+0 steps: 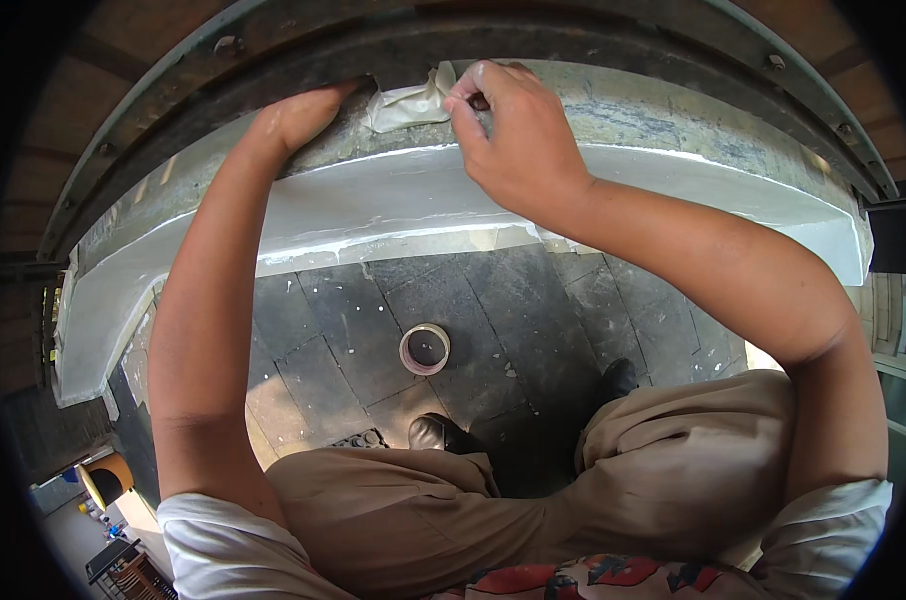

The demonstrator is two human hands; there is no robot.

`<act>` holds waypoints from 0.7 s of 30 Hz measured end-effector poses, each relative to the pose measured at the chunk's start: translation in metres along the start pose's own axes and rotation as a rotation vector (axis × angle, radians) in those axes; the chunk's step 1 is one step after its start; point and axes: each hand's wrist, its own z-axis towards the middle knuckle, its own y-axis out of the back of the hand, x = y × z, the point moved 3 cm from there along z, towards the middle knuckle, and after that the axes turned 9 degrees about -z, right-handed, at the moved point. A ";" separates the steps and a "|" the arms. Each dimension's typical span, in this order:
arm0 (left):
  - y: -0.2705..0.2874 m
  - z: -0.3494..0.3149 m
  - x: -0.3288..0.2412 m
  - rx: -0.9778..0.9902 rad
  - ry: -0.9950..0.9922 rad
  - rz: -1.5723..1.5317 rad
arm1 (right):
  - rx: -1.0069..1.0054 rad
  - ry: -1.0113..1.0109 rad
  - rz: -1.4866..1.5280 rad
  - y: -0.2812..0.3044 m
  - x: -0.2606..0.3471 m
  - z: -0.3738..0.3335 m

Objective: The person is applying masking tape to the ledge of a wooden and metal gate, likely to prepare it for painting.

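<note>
A crumpled whitish strip (410,106), its material unclear, lies on top of a weathered ledge (673,110) with a white-painted front. At the strip's right end my right hand (518,125) is closed in a pinch on it, thumb against bent index finger. My left hand (308,115) rests on the ledge left of the strip. Its fingers run into the shadow under a dark beam (323,50), so their tips are hidden.
Below the ledge, a small round ring-shaped thing (425,349), perhaps a tape roll, sits on paint-spotted dark floor tiles (493,300). Bolted metal edging (773,62) curves above the ledge. My shoes (438,432) and knees are beneath. A yellow-and-black round object (105,480) stands at far left.
</note>
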 end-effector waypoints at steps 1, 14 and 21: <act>0.000 -0.001 -0.004 0.079 -0.007 0.054 | -0.011 -0.043 0.024 0.000 0.000 0.000; -0.020 -0.027 -0.018 -0.192 -0.306 0.110 | -0.034 -0.122 0.144 0.001 0.006 0.000; -0.011 -0.033 -0.023 -0.140 -0.184 -0.182 | 0.011 -0.049 0.111 0.000 0.007 0.001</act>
